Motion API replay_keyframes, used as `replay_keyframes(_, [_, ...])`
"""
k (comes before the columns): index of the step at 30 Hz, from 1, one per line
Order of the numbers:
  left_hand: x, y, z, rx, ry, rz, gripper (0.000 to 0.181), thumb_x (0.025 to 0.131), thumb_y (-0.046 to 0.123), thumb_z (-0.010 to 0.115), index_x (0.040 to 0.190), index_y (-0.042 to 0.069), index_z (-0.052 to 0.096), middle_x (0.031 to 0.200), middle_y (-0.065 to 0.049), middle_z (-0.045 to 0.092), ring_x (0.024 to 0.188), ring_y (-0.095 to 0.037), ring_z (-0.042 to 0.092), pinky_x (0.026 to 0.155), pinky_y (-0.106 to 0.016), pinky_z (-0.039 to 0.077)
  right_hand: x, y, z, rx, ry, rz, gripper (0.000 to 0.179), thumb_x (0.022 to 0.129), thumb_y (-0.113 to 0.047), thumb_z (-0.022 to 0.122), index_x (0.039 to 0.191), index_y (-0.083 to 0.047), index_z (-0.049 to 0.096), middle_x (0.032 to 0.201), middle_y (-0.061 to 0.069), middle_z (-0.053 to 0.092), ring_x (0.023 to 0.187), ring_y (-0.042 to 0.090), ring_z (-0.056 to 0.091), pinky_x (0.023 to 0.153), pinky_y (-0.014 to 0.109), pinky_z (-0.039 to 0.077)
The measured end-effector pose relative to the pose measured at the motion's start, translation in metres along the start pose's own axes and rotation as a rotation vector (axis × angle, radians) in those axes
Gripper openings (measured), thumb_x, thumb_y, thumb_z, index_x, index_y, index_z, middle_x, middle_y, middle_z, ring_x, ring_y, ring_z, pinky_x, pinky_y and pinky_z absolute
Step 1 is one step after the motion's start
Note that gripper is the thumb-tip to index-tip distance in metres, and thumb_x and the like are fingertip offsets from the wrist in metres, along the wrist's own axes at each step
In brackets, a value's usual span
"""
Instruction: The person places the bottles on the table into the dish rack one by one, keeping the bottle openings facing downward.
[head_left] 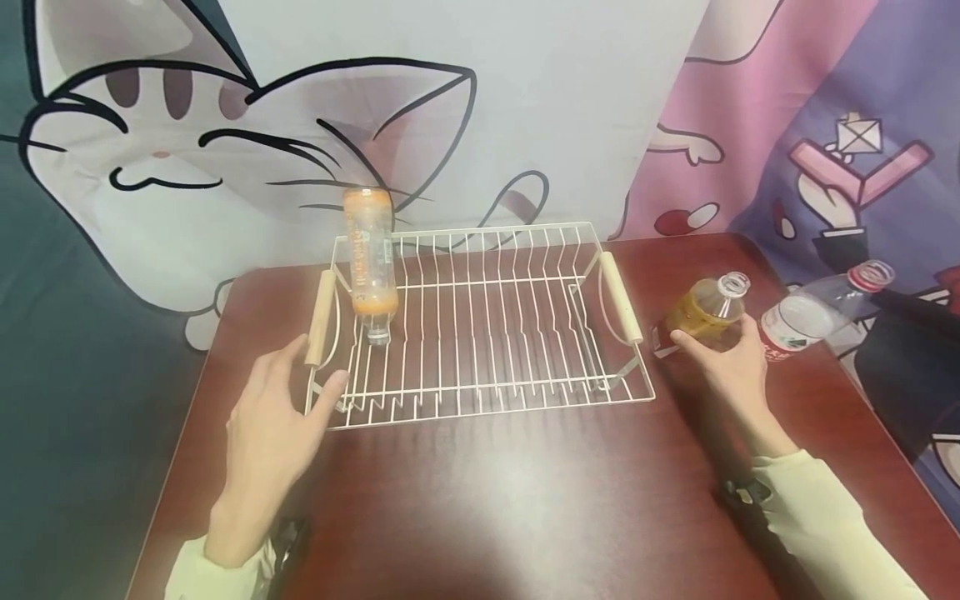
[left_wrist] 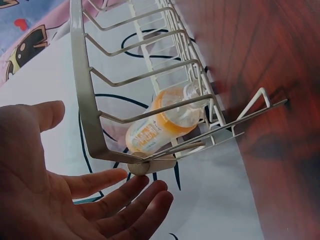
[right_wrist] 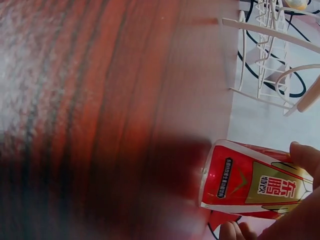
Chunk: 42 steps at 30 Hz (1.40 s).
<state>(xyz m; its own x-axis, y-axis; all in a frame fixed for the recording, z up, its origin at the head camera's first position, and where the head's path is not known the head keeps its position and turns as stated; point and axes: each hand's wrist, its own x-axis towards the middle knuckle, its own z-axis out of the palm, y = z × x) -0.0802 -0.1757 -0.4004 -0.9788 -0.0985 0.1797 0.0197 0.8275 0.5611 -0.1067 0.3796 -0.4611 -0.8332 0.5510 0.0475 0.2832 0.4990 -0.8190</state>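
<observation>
A white wire dish rack [head_left: 487, 412] with wooden handles stands on the table. Inside its left end, a clear plastic bottle with orange bands [head_left: 371, 258] is placed neck down; the left wrist view shows this bottle [left_wrist: 160, 120] through the wires. My left hand [head_left: 273, 417] is beside the rack's left wooden handle [head_left: 321, 317], fingers spread and holding nothing. To the right of the rack, my right hand [head_left: 731, 362] grips an upright, uncapped plastic bottle [head_left: 705, 304] with a yellow and red label. In the right wrist view, this bottle [right_wrist: 245, 180] has its base close to the tabletop.
Another clear uncapped bottle [head_left: 817, 312] with a red and white label stands beyond my right hand, by the right table edge. Behind the reddish-brown table [head_left: 510, 500] hangs a cloth printed with a cartoon cat [head_left: 150, 167].
</observation>
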Motion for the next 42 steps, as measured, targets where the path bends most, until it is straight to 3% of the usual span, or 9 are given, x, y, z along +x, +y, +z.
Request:
replay_keyframes(5, [-0.001, -0.001, 0.000, -0.001, -0.011, 0.009, 0.074, 0.107, 0.054, 0.067, 0.163, 0.008, 0.053, 0.156, -0.024, 0.056, 0.137, -0.054, 0.057, 0.100, -0.077, 0.046, -0.001, 0.001, 0.001, 0.006, 0.014, -0.031, 0.060, 0.091, -0.022, 0.091, 0.139, -0.004, 0.060, 0.111, -0.005, 0.061, 0.098, 0.007, 0.057, 0.083, 0.016, 0.044])
replay_keyframes(13, [0.000, 0.000, 0.000, 0.008, -0.015, 0.006, 0.073, 0.108, 0.053, 0.066, 0.162, 0.004, 0.055, 0.155, -0.026, 0.056, 0.138, -0.054, 0.057, 0.102, -0.076, 0.046, -0.004, 0.002, 0.000, 0.042, 0.018, 0.005, 0.059, 0.092, -0.026, 0.092, 0.139, -0.011, 0.061, 0.113, -0.014, 0.061, 0.101, -0.001, 0.058, 0.087, 0.013, 0.046])
replay_keyframes(25, [-0.001, 0.001, -0.002, 0.005, -0.014, 0.001, 0.072, 0.108, 0.053, 0.066, 0.161, 0.006, 0.056, 0.156, -0.025, 0.056, 0.138, -0.053, 0.057, 0.101, -0.076, 0.046, -0.007, -0.003, -0.009, 0.099, 0.020, 0.024, 0.047, 0.092, -0.025, 0.092, 0.129, -0.027, 0.062, 0.107, -0.020, 0.062, 0.094, -0.003, 0.062, 0.084, 0.013, 0.047])
replay_keyframes(37, [0.000, 0.001, -0.001, 0.011, -0.001, 0.003, 0.066, 0.108, 0.050, 0.067, 0.158, 0.008, 0.060, 0.153, -0.024, 0.057, 0.135, -0.053, 0.059, 0.099, -0.076, 0.047, -0.011, -0.019, -0.014, 0.144, 0.048, -0.077, 0.046, 0.091, -0.016, 0.090, 0.127, -0.026, 0.063, 0.107, -0.017, 0.064, 0.095, 0.004, 0.060, 0.081, 0.015, 0.047])
replay_keyframes(42, [-0.001, 0.003, -0.001, 0.022, 0.049, 0.026, 0.061, 0.106, 0.044, 0.071, 0.154, 0.006, 0.064, 0.152, -0.023, 0.060, 0.135, -0.051, 0.059, 0.096, -0.076, 0.049, -0.015, -0.037, -0.017, 0.172, 0.062, -0.138, 0.053, 0.090, -0.009, 0.089, 0.132, -0.026, 0.062, 0.112, -0.019, 0.064, 0.097, 0.003, 0.061, 0.082, 0.015, 0.049])
